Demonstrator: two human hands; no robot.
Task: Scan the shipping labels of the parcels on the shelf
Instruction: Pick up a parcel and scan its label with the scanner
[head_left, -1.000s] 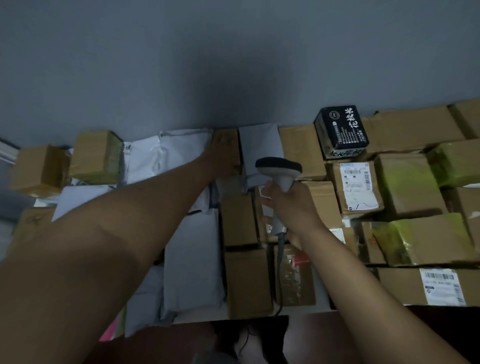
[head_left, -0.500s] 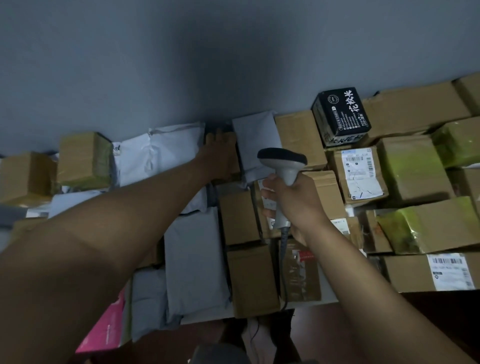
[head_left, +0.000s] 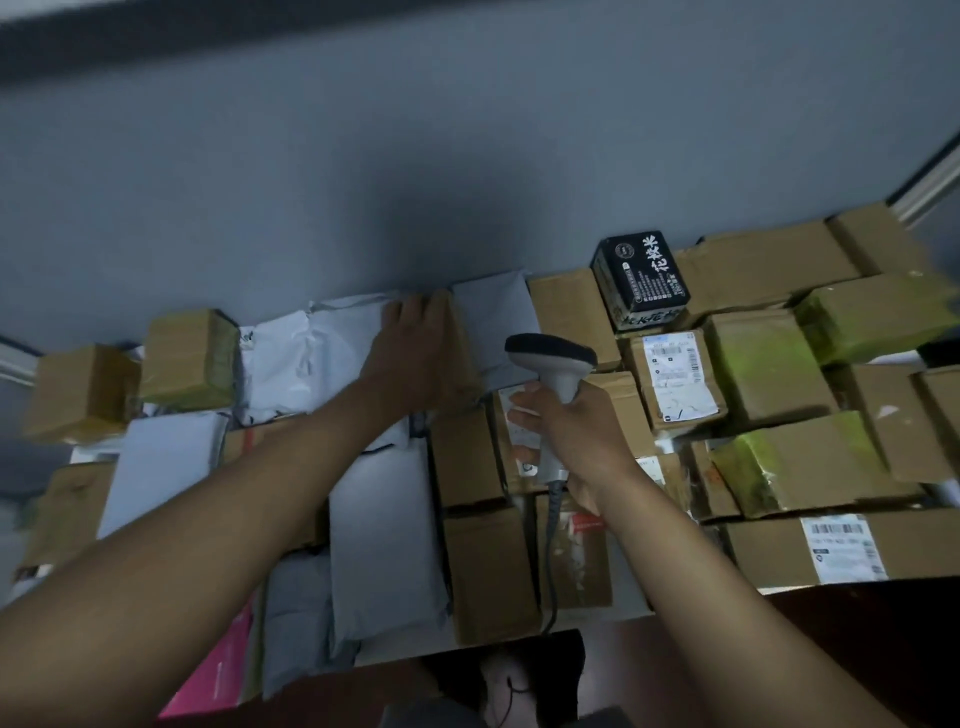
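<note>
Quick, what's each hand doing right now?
Left hand: open, resting on a cardboard parcel by the wall.
Right hand: gripping the barcode scanner.

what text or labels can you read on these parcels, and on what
"花椒米" (middle character uncertain), large white characters on the side of the black box; its smaller print is too blurred to read.
White shipping label on the cardboard box below it: barcode shows, text too small to read.
White shipping label on the front right box: barcode and digits blurred, unreadable.
Nothing else legible.
</note>
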